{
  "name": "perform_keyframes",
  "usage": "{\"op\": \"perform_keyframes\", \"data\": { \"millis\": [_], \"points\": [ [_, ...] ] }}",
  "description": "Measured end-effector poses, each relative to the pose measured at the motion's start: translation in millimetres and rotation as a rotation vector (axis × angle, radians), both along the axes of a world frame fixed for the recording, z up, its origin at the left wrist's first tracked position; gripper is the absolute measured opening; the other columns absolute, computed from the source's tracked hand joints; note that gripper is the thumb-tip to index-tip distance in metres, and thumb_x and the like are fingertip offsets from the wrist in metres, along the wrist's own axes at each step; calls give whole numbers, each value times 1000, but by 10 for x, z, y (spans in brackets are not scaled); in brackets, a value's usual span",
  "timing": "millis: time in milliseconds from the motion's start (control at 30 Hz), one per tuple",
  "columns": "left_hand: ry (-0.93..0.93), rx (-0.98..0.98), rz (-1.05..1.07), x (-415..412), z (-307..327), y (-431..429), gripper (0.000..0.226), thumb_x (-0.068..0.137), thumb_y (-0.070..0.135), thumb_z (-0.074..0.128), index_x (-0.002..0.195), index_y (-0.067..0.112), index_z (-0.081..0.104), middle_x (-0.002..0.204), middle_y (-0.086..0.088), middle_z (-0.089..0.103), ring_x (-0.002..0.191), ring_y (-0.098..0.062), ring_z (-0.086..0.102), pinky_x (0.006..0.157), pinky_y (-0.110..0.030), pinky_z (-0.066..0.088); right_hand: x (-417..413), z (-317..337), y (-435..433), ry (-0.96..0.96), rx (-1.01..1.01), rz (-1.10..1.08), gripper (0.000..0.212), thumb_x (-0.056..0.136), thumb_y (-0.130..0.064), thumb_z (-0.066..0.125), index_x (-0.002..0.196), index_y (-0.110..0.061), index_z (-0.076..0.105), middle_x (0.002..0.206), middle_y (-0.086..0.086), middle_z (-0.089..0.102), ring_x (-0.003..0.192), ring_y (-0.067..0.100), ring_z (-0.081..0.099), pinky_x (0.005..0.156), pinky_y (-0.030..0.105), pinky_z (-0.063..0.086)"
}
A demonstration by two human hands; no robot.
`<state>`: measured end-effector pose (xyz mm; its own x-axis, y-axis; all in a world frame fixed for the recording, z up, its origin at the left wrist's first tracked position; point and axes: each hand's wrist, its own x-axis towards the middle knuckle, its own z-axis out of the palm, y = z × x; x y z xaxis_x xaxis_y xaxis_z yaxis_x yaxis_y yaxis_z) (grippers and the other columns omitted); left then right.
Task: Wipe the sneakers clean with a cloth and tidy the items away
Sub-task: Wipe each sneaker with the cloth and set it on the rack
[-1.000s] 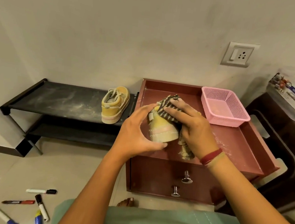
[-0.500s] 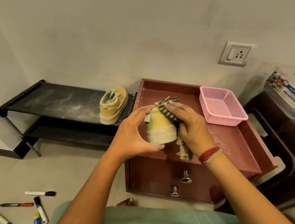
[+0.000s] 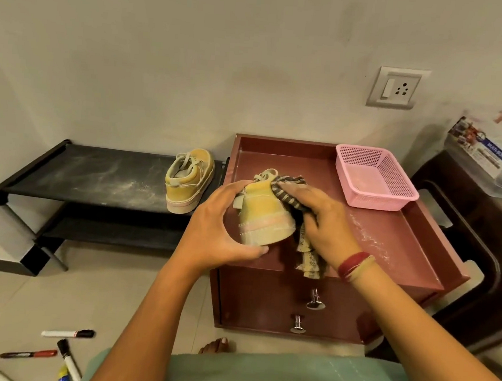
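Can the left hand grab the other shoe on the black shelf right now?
Probably not yet. The left hand is busy holding the sneaker being wiped. The other shoe sits uncovered on the shelf nearby, so once free, the way looks open.

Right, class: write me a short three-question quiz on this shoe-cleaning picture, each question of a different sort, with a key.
1. True or false: the pink basket holds the second sneaker.
2. Which hand presses the striped cloth to the held sneaker? A) left B) right C) neither
3. Fill in: the markers lie on the ____.

Key
1. False: it stands on the black rack; nothing shows in the basket.
2. B: the right hand wipes, and the left hand steadies the sneaker above the red cabinet.
3. floor
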<state>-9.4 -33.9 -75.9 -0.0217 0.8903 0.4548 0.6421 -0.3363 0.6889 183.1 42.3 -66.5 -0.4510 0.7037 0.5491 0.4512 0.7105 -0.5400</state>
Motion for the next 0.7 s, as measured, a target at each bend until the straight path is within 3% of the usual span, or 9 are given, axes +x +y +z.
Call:
{"op": "perform_keyframes", "data": {
  "millis": [133, 267, 367, 433, 533, 600, 700],
  "points": [
    [6, -16, -14, -7, 4, 8, 96, 51, 34, 90, 135, 28, 43, 128, 18, 49, 121, 7, 43, 98, -9, 35, -48, -6, -106, -65, 37, 109, 66, 67, 8, 39, 124, -17, 60, 129, -2, 57, 123, 9, 48, 109, 24, 33],
    [29, -28, -18, -20, 3, -9, 95, 52, 37, 89, 135, 27, 43, 130, 15, 49, 122, 3, 44, 99, -15, 39, -38, -19, -19, 2, -44, -8, 64, 69, 2, 37, 125, -19, 58, 125, -4, 59, 120, 12, 51, 106, 39, 39],
    [59, -50, -15, -55, -3, -40, 97, 52, 40, 86, 137, 27, 40, 129, 13, 50, 119, -2, 48, 98, -26, 45, -76, -5, -118, -67, -5, 107, 65, 68, 6, 39, 125, -19, 59, 127, -4, 57, 122, 5, 46, 110, 23, 32],
    [109, -64, -2, -74, -6, -60, 101, 53, 41, 83, 140, 28, 33, 131, 12, 46, 118, 0, 46, 95, -25, 46, -88, -44, -64, -55, -25, 67, 65, 68, 9, 39, 123, -18, 60, 124, -5, 58, 119, 2, 46, 109, 23, 33],
    [233, -83, 17, -69, -17, -88, 107, 55, 41, 77, 145, 27, 22, 136, 10, 36, 118, -5, 42, 89, -27, 48, -186, -104, 1, -14, -124, -68, 64, 69, 14, 40, 122, -17, 61, 124, 1, 61, 119, 14, 52, 108, 33, 36],
    [279, -107, 30, -85, -46, -102, 107, 55, 44, 74, 146, 26, 21, 135, 9, 34, 121, -8, 40, 92, -29, 47, -347, -112, -122, -66, -140, 27, 63, 70, 14, 43, 122, -16, 61, 126, 4, 60, 122, 16, 51, 110, 29, 33],
    [229, -174, 51, -163, -86, -130, 113, 55, 46, 79, 148, 24, 19, 136, 12, 33, 121, 0, 34, 99, -19, 35, -475, -102, -251, -188, -97, 136, 58, 76, 11, 46, 124, -19, 59, 133, 3, 54, 126, 15, 46, 108, 27, 32]
  ]
}}
